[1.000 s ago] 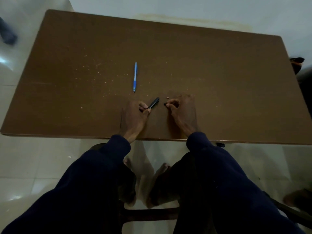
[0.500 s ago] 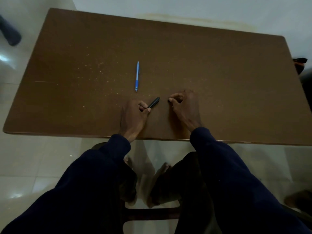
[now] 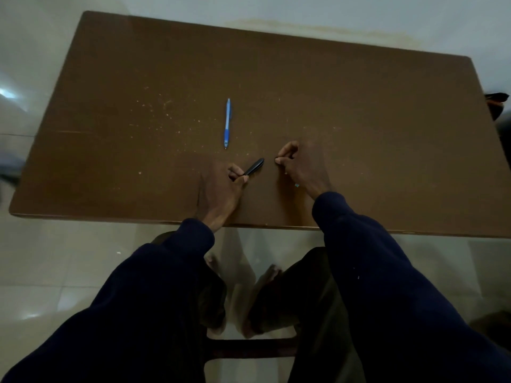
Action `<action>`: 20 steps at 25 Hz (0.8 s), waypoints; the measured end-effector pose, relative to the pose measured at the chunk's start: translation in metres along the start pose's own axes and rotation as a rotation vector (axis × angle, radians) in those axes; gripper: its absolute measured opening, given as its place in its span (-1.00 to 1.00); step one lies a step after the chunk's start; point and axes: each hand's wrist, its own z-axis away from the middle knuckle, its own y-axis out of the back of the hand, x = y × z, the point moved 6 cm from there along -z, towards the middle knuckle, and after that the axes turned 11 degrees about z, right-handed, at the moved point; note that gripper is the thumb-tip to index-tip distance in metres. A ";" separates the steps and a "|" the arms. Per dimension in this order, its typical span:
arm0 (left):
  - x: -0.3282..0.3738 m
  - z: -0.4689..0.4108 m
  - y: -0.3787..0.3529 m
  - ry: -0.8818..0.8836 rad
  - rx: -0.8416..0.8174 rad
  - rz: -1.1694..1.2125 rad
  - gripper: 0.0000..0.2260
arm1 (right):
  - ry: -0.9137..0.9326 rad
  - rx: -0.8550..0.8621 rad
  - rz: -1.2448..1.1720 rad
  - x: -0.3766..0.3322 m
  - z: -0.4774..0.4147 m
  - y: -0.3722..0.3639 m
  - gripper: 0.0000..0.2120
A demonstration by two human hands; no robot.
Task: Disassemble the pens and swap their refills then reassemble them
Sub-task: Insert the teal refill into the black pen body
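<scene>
A blue pen (image 3: 227,123) lies whole on the brown table (image 3: 359,120), pointing towards me, just beyond my hands. My left hand (image 3: 224,186) rests on the table and pinches the lower end of a black pen barrel (image 3: 255,166), which sticks out up and to the right. My right hand (image 3: 301,167) is a short gap to the right of the barrel's tip, fingers curled, thumb and fingertips pinched together. Whatever it holds is too small and dark to make out.
The table's near edge (image 3: 276,226) runs just under my wrists. Pale scuff marks (image 3: 163,106) dot the top left of the blue pen. My legs and a stool bar (image 3: 249,346) show below. A dark object (image 3: 496,100) sits off the right edge.
My right hand has lifted away from the barrel's tip, up and to the right, widening the gap. The left hand and the blue pen have stayed put.
</scene>
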 end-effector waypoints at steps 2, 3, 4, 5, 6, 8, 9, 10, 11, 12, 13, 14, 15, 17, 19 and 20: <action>0.002 0.000 0.001 -0.003 -0.004 -0.010 -0.94 | -0.022 -0.022 -0.028 0.001 -0.003 0.002 -0.89; 0.002 0.001 0.001 -0.001 -0.004 -0.005 -0.94 | -0.027 -0.019 -0.044 0.001 -0.003 0.003 -0.87; 0.002 0.001 0.002 -0.002 -0.002 0.006 -0.94 | -0.026 -0.002 -0.059 0.001 -0.003 0.005 -0.86; 0.002 0.001 0.002 -0.007 -0.002 0.015 -0.94 | -0.018 0.027 -0.074 0.001 -0.002 0.008 -0.86; 0.003 0.002 0.002 -0.014 -0.004 0.022 -0.94 | -0.006 0.059 -0.100 0.001 0.001 0.010 -0.87; 0.004 0.002 0.003 -0.029 -0.012 0.038 -0.93 | 0.008 0.086 -0.188 0.000 0.008 0.012 -0.90; 0.004 0.002 0.003 -0.035 -0.019 0.045 -0.93 | 0.015 0.082 -0.227 0.000 0.013 0.012 -0.90; 0.005 0.003 0.003 -0.038 -0.028 0.046 -0.92 | 0.026 0.079 -0.256 0.000 0.018 0.011 -0.88; 0.006 0.003 0.003 -0.040 -0.036 0.046 -0.91 | 0.038 0.074 -0.286 -0.001 0.022 0.011 -0.86; 0.008 0.004 0.002 -0.043 -0.039 0.045 -0.91 | 0.046 0.068 -0.326 -0.002 0.026 0.010 -0.84; 0.009 0.005 0.003 -0.051 -0.037 0.045 -0.92 | 0.046 0.063 -0.373 -0.003 0.029 0.010 -0.85; 0.011 0.006 0.004 -0.059 -0.036 0.049 -0.92 | 0.039 0.062 -0.418 -0.002 0.031 0.010 -0.87; 0.013 0.008 0.005 -0.068 -0.036 0.056 -0.93 | 0.030 0.062 -0.458 -0.002 0.034 0.010 -0.89; 0.018 0.011 0.006 -0.084 -0.042 0.067 -0.91 | 0.026 0.064 -0.518 -0.002 0.038 0.012 -0.91; 0.024 0.015 0.008 -0.101 -0.047 0.089 -0.90 | 0.041 0.077 -0.570 -0.002 0.043 0.015 -0.92; 0.027 0.018 0.009 -0.108 -0.047 0.112 -0.90 | 0.049 0.089 -0.609 -0.003 0.046 0.017 -0.92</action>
